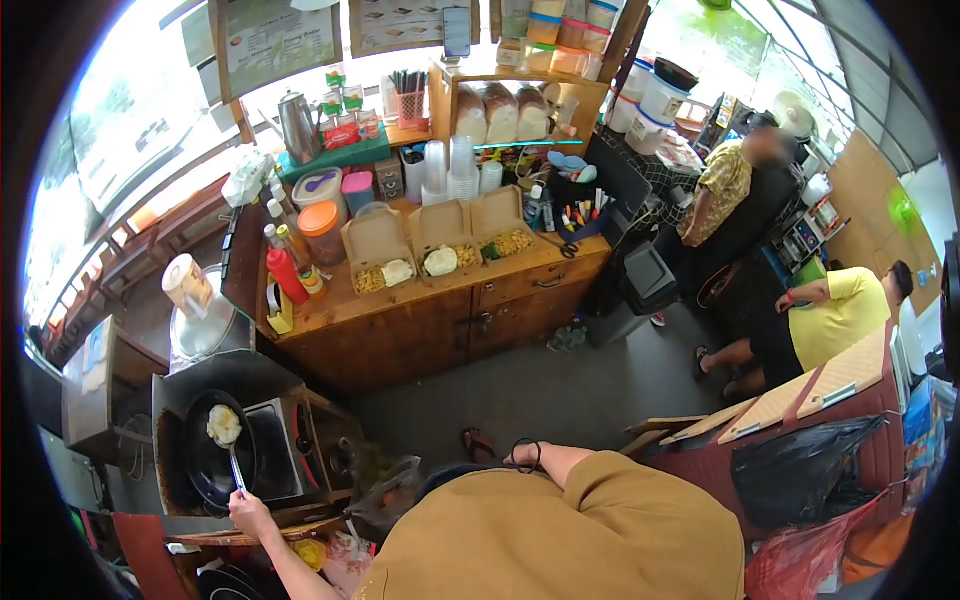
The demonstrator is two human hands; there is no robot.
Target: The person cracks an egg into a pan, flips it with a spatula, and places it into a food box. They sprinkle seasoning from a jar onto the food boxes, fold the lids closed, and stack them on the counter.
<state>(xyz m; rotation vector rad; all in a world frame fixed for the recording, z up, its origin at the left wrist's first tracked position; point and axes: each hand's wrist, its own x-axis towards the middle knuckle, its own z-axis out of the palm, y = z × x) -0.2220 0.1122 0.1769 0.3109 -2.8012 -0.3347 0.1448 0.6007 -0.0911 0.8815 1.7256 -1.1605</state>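
My left hand [252,515] is closed around the handle of a metal spatula [237,468] at the lower left. A fried egg [224,426] lies at the spatula's far end, over the black wok [203,487], and hides its blade. Beneath the wok is a boxed-in gas stove [277,440]. My right hand [522,456] shows only in part beside my hip, a black cord around the wrist; its fingers are hidden. On the wooden counter stand three open cardboard boxes [378,238] of noodles, the left and middle ones with egg on top.
Sauce bottles [287,276] and an orange-lidded tub [321,232] stand left of the boxes. Stacked plastic cups [462,170] are behind them. A grey bin [645,280] stands at the counter's right end. Two people, one in a yellow shirt [835,320], are at the right.
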